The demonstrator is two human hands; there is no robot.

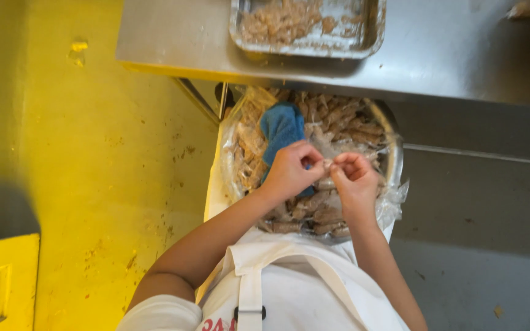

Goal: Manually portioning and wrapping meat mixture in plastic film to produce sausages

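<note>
My left hand point(291, 170) and my right hand point(355, 178) meet over a large round bowl point(395, 160) lined with clear plastic. Together they pinch a small clear-wrapped brown sweet point(327, 164) between the fingertips. The bowl is full of several similar wrapped brown pieces point(338, 122). A blue cloth point(281, 126) lies on the pieces, just beyond my left hand. I wear a white apron point(295, 288).
A steel table point(449, 55) runs across the top, bearing a metal tray point(363, 46) with brown crumbly food. The floor point(111, 159) at left is yellow and stained. A grey floor area point(486, 214) lies at right.
</note>
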